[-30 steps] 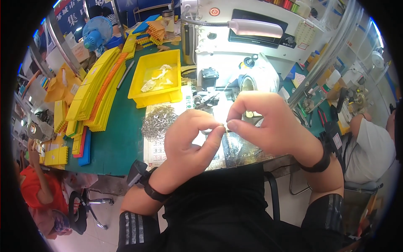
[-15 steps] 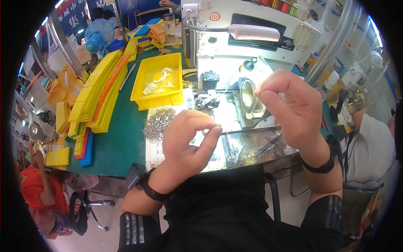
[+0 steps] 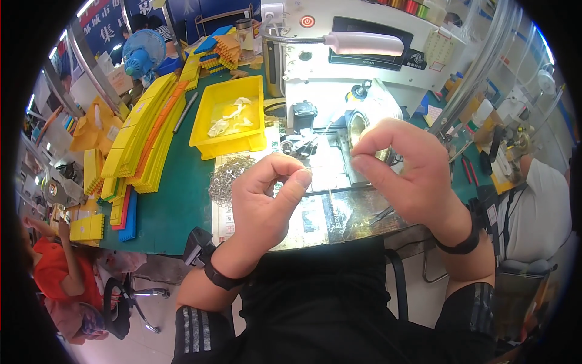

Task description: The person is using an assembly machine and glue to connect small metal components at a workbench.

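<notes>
My left hand [image 3: 267, 203], near printed paper [image 3: 224, 222], and right hand [image 3: 412, 173] each pinch closed; anything held, its direction included, is indistinct.

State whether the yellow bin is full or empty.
Neither: the bin holds a few white scraps, with bare yellow showing around them.

I wear a black shirt [image 3: 303, 303] with pale-grey stripes on its sleeves [image 3: 221, 324] and black wristbands [image 3: 225, 278] at a green tabletop [image 3: 163, 212] bearing a yellow tray [image 3: 233, 145] of white scraps [image 3: 223, 125], silvery links [image 3: 224, 182], and yellow strips [image 3: 136, 130] with an orange one among them. The machine [image 3: 333, 76] is white with a black panel [image 3: 370, 25], the lamp [image 3: 367, 43] pinkish white, the fan [image 3: 144, 48] light blue.
</notes>
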A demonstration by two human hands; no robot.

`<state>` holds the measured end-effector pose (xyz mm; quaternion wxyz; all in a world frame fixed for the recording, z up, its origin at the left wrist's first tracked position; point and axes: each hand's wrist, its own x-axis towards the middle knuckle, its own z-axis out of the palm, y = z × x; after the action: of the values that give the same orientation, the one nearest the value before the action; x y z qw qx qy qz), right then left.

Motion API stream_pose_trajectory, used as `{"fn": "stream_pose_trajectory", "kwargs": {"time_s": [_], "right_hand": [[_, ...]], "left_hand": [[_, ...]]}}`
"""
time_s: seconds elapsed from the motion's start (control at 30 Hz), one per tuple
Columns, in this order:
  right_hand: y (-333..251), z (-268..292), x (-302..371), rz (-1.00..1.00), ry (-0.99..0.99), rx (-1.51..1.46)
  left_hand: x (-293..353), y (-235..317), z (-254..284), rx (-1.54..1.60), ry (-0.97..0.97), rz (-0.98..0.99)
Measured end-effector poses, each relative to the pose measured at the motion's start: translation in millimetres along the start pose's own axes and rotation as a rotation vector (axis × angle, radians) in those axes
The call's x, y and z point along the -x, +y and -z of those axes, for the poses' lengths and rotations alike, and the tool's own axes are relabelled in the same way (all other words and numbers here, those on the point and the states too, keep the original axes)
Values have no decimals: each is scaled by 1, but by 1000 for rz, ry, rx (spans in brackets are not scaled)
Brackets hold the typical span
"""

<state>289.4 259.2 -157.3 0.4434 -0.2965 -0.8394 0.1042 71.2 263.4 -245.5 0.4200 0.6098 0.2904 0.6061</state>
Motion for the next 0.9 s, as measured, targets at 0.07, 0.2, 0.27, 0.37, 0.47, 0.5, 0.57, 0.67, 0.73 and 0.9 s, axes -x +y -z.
{"fn": "stream_pose_trajectory", "kwargs": {"time_s": [0.07, 0.2, 0.27, 0.37, 0.47, 0.5, 0.57, 0.67, 0.73, 0.9], "right_hand": [[1, -1, 1, -25, -11, -12], [5, 3, 4, -87, -81, 33], [5, -5, 3, -48, -11, 46], [5, -8, 2, -13, 32, 47], [5, -6, 3, -31, 2, 34], [5, -5, 3, -41, -3, 27], [6, -4, 6, -71, 0, -9], [12, 1, 12, -169, -57, -148], [15, 7, 18, -244, -108, -236], [5, -6, 17, -204, -36, -125]], "left_hand": [[1, -1, 1, 11, -2, -5], [0, -3, 0, 24, -15, 11], [-1, -4, -2, 26, -18, 13], [-1, -3, -3, 16, -21, 11], [-1, -3, -4, -3, -23, 8], [-1, -4, -5, -5, -23, 14], [-1, -4, -6, -6, -26, 20], [0, -5, -4, -8, -22, 19], [0, -5, -4, -42, -78, -5], [-1, -6, -8, -35, -47, 8]]}}
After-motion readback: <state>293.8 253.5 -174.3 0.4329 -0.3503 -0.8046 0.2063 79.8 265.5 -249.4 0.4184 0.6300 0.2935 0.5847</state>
